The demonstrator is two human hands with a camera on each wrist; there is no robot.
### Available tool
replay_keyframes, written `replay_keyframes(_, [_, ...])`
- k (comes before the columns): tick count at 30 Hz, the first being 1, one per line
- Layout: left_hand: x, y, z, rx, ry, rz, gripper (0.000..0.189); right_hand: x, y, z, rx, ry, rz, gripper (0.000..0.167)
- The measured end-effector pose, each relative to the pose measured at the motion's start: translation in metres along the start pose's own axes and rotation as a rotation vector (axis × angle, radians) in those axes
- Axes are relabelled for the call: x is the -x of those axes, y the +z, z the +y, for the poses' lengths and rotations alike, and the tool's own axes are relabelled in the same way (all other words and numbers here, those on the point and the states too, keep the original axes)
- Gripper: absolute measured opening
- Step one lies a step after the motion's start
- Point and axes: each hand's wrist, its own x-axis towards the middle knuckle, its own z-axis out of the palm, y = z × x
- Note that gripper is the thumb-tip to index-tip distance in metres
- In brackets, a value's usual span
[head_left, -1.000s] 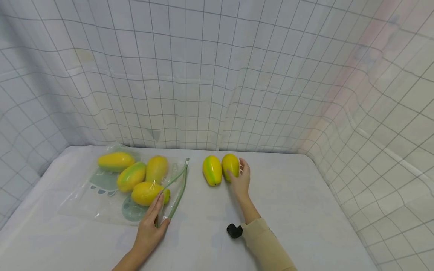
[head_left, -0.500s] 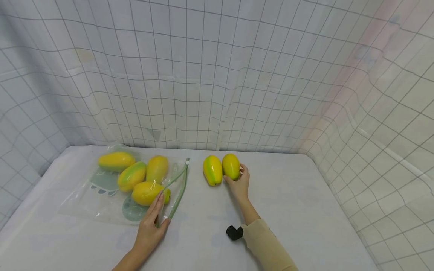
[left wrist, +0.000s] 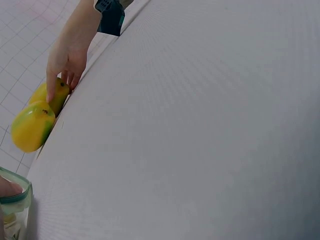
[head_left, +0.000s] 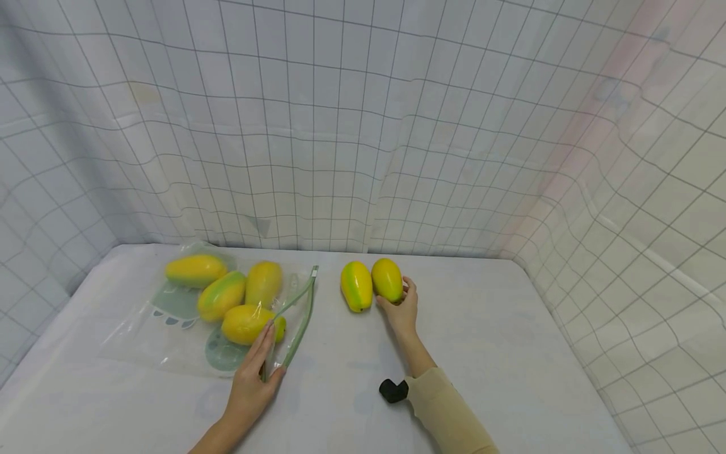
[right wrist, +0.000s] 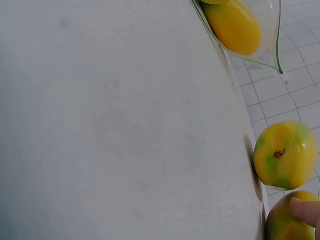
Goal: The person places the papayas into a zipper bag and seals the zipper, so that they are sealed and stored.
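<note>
At the clear bag [head_left: 181,343], our left hand [head_left: 252,381], straight fingers apart from its thumb, should hold the mouth wide; on the table [head_left: 499,340], the rightmost papaya [head_left: 387,278] sits, near end gripped by our right hand [head_left: 402,315] (deeper seems safer).

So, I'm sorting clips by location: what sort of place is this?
Probably a makeshift filming booth: grid-patterned curtains hang behind and beside a white table, and a small black device sits at the right sleeve.
</note>
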Motion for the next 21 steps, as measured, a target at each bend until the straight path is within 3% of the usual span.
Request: replay_keyframes(21, [0.0011, 0.0003, 0.0006, -0.006, -0.023, -0.006, 0.095, -0.0001, -0.0038, -0.0008, -0.066, 0.035, 0.037, 0.059])
